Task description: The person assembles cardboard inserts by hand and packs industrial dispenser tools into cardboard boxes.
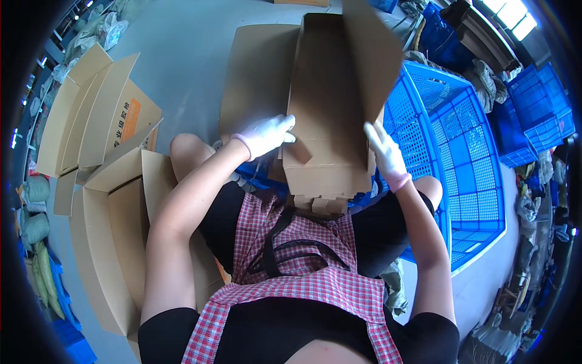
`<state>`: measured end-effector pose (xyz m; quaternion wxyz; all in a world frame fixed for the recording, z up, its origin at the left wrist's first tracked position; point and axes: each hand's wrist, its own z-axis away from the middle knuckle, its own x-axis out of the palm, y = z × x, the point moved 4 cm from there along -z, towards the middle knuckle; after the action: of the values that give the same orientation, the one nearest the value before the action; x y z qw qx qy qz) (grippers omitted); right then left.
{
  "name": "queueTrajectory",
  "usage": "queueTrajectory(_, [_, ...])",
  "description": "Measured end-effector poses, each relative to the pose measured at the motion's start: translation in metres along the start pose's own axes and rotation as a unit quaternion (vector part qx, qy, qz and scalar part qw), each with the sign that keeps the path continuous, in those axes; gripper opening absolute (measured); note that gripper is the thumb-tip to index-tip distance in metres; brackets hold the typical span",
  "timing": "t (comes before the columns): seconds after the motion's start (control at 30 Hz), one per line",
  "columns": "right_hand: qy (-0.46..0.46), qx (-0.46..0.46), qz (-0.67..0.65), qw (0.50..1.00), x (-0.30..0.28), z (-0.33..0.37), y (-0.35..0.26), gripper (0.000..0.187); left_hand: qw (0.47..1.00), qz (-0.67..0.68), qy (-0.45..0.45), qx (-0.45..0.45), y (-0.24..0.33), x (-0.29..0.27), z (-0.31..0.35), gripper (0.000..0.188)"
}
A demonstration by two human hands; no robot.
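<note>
Cardboard box (327,115) stands over the seated person's lap, flaps raised. Left hand (265,136), white-gloved, grips its left side; right hand (385,155), gloved too, presses flat against its right side. Blue plastic crate (467,158) sits just right; flattened cartons (103,139) lie on the floor at left.

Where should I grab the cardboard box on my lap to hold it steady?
Grip the cardboard box by its two long side edges, one hand from each side. It stands tilted on the lap with loose flaps, and the left hand and right hand already flank it there.
</note>
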<state>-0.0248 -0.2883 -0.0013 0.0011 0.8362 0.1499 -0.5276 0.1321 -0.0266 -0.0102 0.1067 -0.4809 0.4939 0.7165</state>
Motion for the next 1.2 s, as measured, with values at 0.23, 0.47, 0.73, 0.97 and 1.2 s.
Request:
queueTrajectory(0.23, [0.013,0.083,-0.051,0.995,-0.014,-0.034,0.004,0.011,0.988,0.035,0.143,0.055,0.009,-0.008,0.023,0.015])
queueTrajectory(0.47, [-0.144,-0.081,-0.041,0.985,-0.023,0.029,-0.058,0.078,0.985,-0.094,0.085,0.115,0.034,-0.010,0.087,0.013])
queueTrajectory(0.73, [0.048,0.130,-0.117,0.983,0.013,0.034,-0.036,0.023,0.995,-0.086,0.041,0.017,0.027,0.010,0.083,0.037])
queueTrajectory(0.97, [0.245,0.387,-0.503,0.733,0.046,0.022,-0.049,0.036,0.980,0.045,0.182,-0.070,0.006,0.023,0.079,0.037])
queueTrajectory(1.2, [0.264,0.462,-0.362,0.766,0.014,-0.006,-0.069,0.044,0.977,-0.147,0.018,0.154,0.103,0.022,-0.001,0.065])
